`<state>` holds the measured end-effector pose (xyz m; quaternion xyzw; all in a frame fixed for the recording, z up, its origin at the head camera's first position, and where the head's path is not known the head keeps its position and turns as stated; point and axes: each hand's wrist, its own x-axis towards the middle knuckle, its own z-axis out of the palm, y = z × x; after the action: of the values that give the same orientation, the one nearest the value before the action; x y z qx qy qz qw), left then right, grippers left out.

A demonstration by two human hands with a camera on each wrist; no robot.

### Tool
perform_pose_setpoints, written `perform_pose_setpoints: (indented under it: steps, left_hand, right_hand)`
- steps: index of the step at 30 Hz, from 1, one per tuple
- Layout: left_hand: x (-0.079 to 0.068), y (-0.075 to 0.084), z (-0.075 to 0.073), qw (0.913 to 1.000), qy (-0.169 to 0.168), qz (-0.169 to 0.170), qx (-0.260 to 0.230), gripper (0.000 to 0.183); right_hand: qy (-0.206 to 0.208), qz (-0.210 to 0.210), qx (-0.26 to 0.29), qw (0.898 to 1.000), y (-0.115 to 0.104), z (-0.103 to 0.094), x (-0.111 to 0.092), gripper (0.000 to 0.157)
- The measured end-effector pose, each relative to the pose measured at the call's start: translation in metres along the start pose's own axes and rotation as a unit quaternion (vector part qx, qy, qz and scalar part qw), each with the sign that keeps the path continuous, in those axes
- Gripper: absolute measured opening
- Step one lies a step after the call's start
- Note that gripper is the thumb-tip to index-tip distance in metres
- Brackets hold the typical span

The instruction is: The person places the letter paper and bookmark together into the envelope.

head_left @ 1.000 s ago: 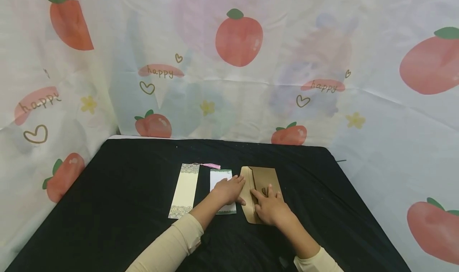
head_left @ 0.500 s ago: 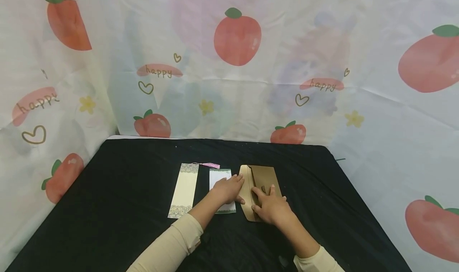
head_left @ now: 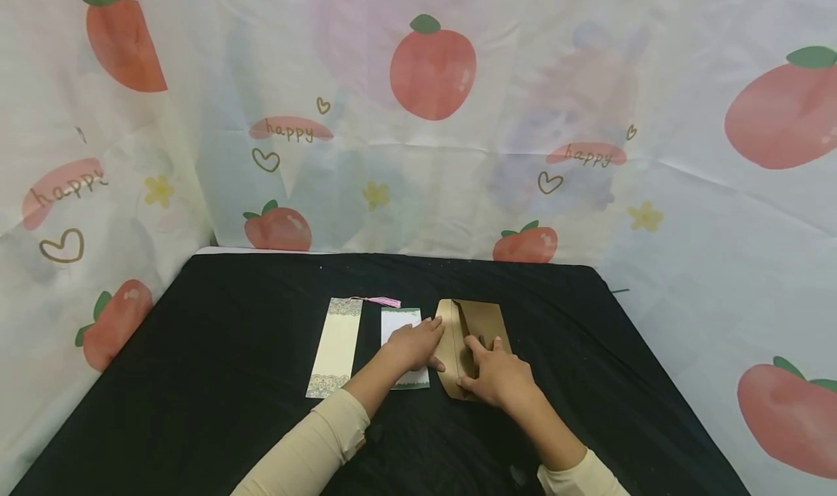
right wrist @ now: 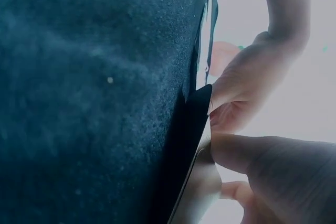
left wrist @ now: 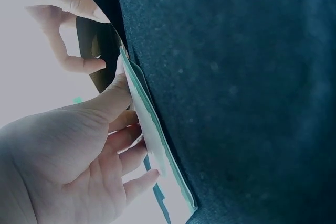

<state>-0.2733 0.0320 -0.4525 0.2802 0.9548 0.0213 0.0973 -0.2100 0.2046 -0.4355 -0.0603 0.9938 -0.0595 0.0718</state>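
Head: gold envelope, "happy"-lettered backdrop.

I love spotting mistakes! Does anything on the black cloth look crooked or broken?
No spill or tear shows. The pink tassel looks crooked, lying sideways from the top of the bookmark. The envelope gapes, but the right hand grips it.

- A cream card with lace-patterned ends, lying flat to the left of the left grip.
- A pink tassel on a thin cord, beyond the left grip, near the card's far end.
- Black cloth, faintly wrinkled, spread beneath and around the left grip and the right grip.
- A pale backdrop, upright beyond the grips and along either side, printed with red fruit, "happy" labels, outlined hearts and yellow flowers.
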Motion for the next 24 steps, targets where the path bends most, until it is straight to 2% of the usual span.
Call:
perform_pose_setpoints:
  steps: [11, 24]
  left_hand:
    - [-0.0019, 0.0005, -0.002, 0.9999, 0.01, -0.001, -0.012, 0.084]
    - [-0.0009, -0.0006, -0.0013, 0.9997, 0.009, -0.002, -0.023, 0.085]
  right_hand:
    - [0.051, -0.015, 0.0, 0.999, 0.0029, 0.0012, 0.0027, 0.068]
    - [0.053, -0.027, 0.012, 0.998, 0.0053, -0.0012, 0.002, 0.07]
